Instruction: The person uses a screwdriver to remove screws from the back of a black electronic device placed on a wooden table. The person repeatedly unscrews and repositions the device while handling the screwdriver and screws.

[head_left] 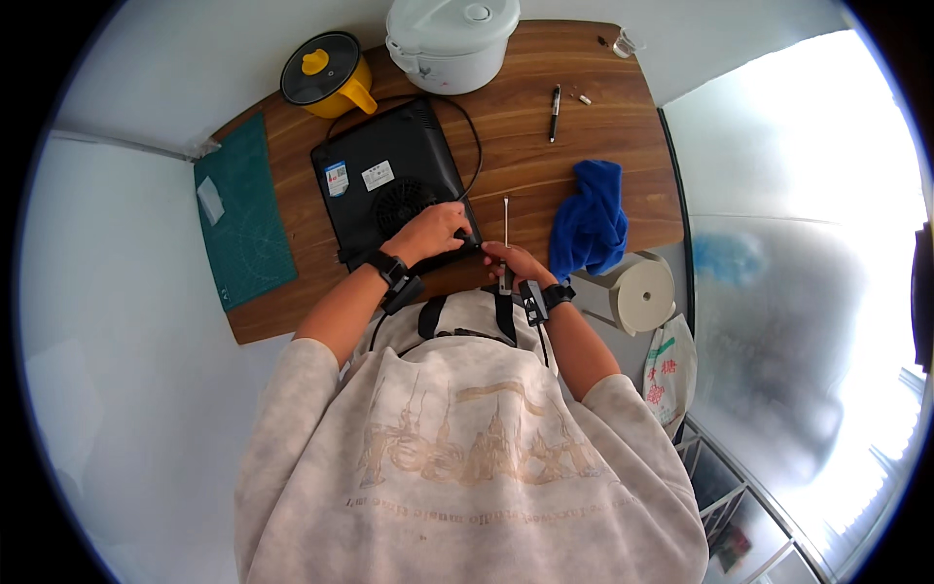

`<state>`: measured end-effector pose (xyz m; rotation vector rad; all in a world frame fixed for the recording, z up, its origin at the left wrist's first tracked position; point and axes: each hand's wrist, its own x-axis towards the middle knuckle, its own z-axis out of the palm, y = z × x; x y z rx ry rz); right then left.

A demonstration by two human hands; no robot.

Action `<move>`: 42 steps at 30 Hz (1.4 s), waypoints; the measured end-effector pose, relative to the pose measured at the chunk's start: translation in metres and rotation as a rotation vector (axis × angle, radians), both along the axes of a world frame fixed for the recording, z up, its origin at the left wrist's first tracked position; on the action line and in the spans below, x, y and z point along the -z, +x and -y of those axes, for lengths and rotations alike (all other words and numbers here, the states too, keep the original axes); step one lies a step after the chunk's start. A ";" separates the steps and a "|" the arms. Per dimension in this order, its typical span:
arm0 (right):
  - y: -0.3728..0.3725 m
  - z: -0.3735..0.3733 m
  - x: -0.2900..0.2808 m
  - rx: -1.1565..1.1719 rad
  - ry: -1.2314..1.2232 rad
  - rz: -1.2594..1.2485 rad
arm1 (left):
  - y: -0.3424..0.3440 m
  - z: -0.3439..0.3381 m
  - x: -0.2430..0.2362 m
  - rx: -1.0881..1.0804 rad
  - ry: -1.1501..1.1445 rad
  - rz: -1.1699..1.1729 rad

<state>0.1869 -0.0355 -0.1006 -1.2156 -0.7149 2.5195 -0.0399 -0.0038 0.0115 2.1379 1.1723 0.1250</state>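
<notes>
A black induction cooker (pixel 360 146) lies underside up on the wooden table, its fan grille and labels showing. My left hand (pixel 428 234) rests over its near right corner, fingers bent together; what they pinch, if anything, is hidden. Just right of that corner, my right hand (pixel 516 261) is closed around a screwdriver (pixel 506 222). The screwdriver's metal shaft points away from me, and its handle sits in the palm. The thumb and forefinger of this hand come close to the cooker's corner. A black power cord (pixel 479 146) curves along the cooker's right side.
A yellow pot with a dark lid (pixel 326 78) and a white lidded pot (pixel 452 49) stand at the back. On the left lies a green cutting mat (pixel 248 214). To the right are a black pen (pixel 555 115), a blue cloth (pixel 592 219) and, beyond the table edge, a white stool (pixel 642 294).
</notes>
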 end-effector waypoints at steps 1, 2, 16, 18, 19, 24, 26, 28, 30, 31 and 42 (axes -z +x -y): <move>0.001 -0.001 0.001 -0.046 0.000 0.032 | 0.001 0.000 -0.001 -0.001 -0.005 -0.002; 0.000 -0.001 0.006 -0.032 0.017 0.019 | 0.002 -0.001 -0.002 -0.002 -0.011 -0.003; -0.005 -0.002 0.020 0.001 -0.011 0.014 | 0.003 0.000 -0.003 0.008 -0.012 -0.017; -0.004 -0.002 0.022 -0.031 0.005 0.030 | 0.005 0.001 -0.003 0.010 0.005 -0.046; -0.004 -0.002 0.021 -0.048 0.012 0.039 | 0.005 0.002 -0.003 0.011 0.014 -0.042; -0.003 -0.003 -0.003 0.024 -0.032 -0.001 | 0.008 0.002 -0.006 0.032 0.053 -0.029; -0.005 -0.002 -0.003 0.092 -0.068 -0.010 | 0.007 0.002 -0.003 0.026 0.037 -0.032; -0.010 0.001 -0.005 0.192 -0.113 -0.016 | 0.007 0.002 -0.003 0.022 0.030 -0.036; -0.011 0.002 -0.010 0.208 -0.144 0.008 | 0.008 0.002 -0.004 0.019 0.034 -0.039; -0.012 0.002 -0.011 0.217 -0.160 0.020 | 0.008 0.002 -0.005 0.014 0.028 -0.043; -0.007 -0.001 0.010 0.221 -0.156 -0.080 | 0.022 0.010 -0.013 0.058 0.143 -0.084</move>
